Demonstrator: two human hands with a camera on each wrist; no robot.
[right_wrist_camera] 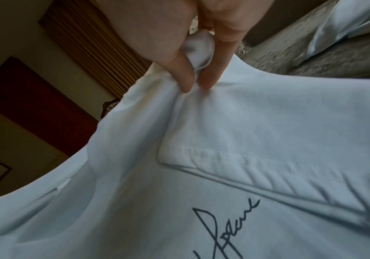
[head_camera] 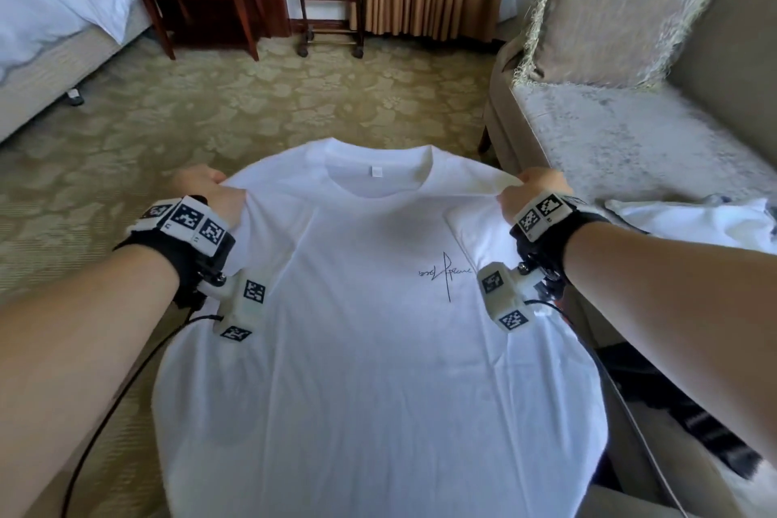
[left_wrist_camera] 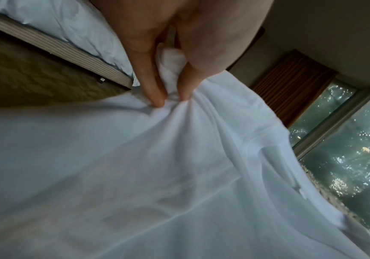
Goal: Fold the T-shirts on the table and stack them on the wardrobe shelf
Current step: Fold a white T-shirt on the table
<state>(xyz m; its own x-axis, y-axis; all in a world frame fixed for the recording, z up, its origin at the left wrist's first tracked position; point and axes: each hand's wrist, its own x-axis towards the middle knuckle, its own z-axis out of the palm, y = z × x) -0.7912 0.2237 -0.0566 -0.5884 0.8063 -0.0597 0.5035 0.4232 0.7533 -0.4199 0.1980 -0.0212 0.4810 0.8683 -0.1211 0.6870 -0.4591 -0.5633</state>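
Spread flat over the table, filling the lower centre of the head view: one white shirt (head_camera: 361, 349), collar toward the top, a dark script mark right of centre. Gripped at both shoulders: left hand (head_camera: 210, 191) bunching cloth between curled fingers (left_wrist_camera: 155, 91) and thumb, right hand (head_camera: 532, 196) pinching its shoulder the same way, fingertips (right_wrist_camera: 185, 82) closed on a fold. Right sleeve (right_wrist_camera: 279, 154) already turned in over the chest, hem showing.

Probably the laying-out or first fold. To do it well: keep both pinches level and equally taut so the collar stays centred; draw the shoulders outward to pull the creases near the left grip flat before folding; bring the left sleeve in to match the right; fold along straight lines, smoothing with a flat palm after each turn; avoid letting the hem slide off the near edge of the table.

No containers proper in view. Second white garment (head_camera: 689, 223) heaped at the right edge, seemingly awaiting its turn. Wardrobe shelf not in sight, so nothing stacked that can be seen.
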